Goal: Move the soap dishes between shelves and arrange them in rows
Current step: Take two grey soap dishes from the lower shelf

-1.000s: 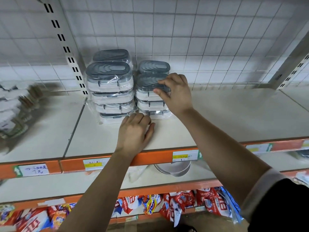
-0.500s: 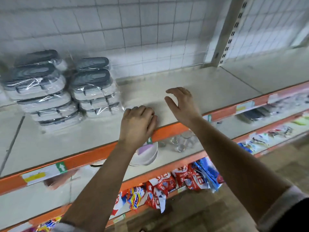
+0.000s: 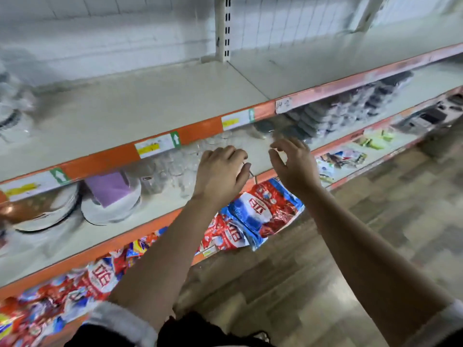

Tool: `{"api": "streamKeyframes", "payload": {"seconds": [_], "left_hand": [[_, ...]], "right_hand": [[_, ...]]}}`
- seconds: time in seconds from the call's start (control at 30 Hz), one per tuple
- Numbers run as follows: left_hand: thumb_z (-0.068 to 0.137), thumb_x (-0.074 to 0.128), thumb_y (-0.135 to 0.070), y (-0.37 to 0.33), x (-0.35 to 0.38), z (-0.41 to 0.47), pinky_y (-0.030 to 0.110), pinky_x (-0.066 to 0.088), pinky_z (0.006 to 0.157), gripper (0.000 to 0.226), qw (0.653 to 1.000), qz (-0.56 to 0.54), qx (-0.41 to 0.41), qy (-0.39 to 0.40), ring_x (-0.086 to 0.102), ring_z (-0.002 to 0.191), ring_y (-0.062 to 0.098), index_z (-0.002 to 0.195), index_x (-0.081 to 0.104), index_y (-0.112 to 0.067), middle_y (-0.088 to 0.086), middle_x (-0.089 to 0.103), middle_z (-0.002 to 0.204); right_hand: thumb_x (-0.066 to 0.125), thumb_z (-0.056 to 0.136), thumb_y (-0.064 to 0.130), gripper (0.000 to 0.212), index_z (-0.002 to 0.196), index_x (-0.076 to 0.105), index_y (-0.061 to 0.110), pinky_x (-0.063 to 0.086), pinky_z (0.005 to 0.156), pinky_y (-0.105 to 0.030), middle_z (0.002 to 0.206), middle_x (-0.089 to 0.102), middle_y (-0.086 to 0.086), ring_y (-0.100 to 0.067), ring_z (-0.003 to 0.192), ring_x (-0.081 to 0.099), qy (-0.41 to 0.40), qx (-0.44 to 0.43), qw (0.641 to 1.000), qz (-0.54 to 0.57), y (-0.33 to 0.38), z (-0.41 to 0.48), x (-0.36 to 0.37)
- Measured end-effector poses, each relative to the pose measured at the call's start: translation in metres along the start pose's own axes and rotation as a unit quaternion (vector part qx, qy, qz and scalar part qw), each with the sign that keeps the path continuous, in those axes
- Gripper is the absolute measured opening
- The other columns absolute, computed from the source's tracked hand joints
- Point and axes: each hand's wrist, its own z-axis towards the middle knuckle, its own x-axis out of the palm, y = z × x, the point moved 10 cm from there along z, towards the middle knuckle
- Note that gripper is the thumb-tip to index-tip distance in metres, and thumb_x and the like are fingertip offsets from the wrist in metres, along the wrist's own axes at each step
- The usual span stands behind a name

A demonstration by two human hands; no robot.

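soap dishes [image 3: 345, 111] lie off to the right

blurred, they sit on the middle shelf [image 3: 431, 78], stacked along it toward the upper right of the frame. both hands are empty, fingers loosely bent; the right hand [image 3: 290, 161] is nearer than the left hand [image 3: 220, 171].

**Hand and arm position**

Left forearm [image 3: 160, 261] and right forearm [image 3: 363, 246] extend forward. Left hand [image 3: 220, 176]: back up, fingers loosely curled, holding nothing. Right hand [image 3: 294, 169]: fingers bent and spread, thumb apart, holding nothing. Hands near, not touching.
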Motion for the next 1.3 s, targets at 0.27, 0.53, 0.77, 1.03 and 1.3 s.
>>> {"api": "streamKeyframes", "payload": {"seconds": [0.27, 0.53, 0.77, 1.03, 1.3], "left_hand": [[0.092, 0.044, -0.035, -0.046, 0.075, 0.020, 0.038, 0.047, 0.071, 0.034, 0.998, 0.000, -0.024, 0.052, 0.064, 0.076, 0.030, 0.097, 0.069, -0.013, 0.005, 0.067, 0.088], [0.094, 0.041, -0.036, -0.053, 0.183, 0.074, 0.041, 0.048, 0.079, 0.041, 0.993, -0.027, -0.065, 0.090, 0.064, 0.094, 0.031, 0.114, 0.066, -0.010, 0.007, 0.065, 0.107], [0.094, 0.040, -0.037, -0.050, 0.274, 0.127, 0.043, 0.050, 0.084, 0.047, 0.987, -0.049, -0.092, 0.122, 0.063, 0.104, 0.033, 0.121, 0.063, -0.006, 0.011, 0.064, 0.117], [0.095, 0.038, -0.040, -0.032, 0.361, 0.153, 0.046, 0.047, 0.094, 0.054, 0.981, -0.046, -0.121, 0.145, 0.057, 0.120, 0.033, 0.133, 0.057, -0.006, 0.014, 0.058, 0.133], [0.092, 0.039, -0.039, -0.011, 0.449, 0.174, 0.048, 0.049, 0.094, 0.057, 0.975, 0.000, -0.160, 0.155, 0.056, 0.123, 0.037, 0.131, 0.058, -0.001, 0.019, 0.053, 0.140]], "right_hand": [[0.059, 0.095, 0.025, 0.027, 0.116, 0.068, 0.010, 0.044, 0.088, -0.036, 0.118, 0.066, -0.010, -0.031, 0.112, 0.056, 0.059, 0.030, 0.998, -0.014, -0.093, -0.008, 0.009], [0.061, 0.094, 0.022, 0.029, 0.119, 0.067, 0.008, 0.045, 0.089, -0.039, 0.120, 0.063, -0.012, -0.033, 0.116, 0.053, 0.104, 0.049, 0.993, -0.005, -0.201, 0.028, 0.042], [0.062, 0.092, 0.022, 0.038, 0.126, 0.063, 0.007, 0.045, 0.099, -0.045, 0.129, 0.060, -0.014, -0.036, 0.121, 0.051, 0.152, 0.071, 0.986, -0.004, -0.302, 0.055, 0.080], [0.053, 0.092, 0.030, 0.045, 0.128, 0.062, 0.005, 0.043, 0.103, -0.047, 0.131, 0.058, -0.018, -0.038, 0.126, 0.048, 0.215, 0.054, 0.975, -0.010, -0.387, 0.084, 0.143], [0.040, 0.094, 0.043, 0.063, 0.146, 0.043, 0.008, 0.027, 0.117, -0.050, 0.154, 0.037, -0.015, -0.036, 0.147, 0.023, 0.285, -0.015, 0.958, -0.042, -0.440, 0.139, 0.229]]}}
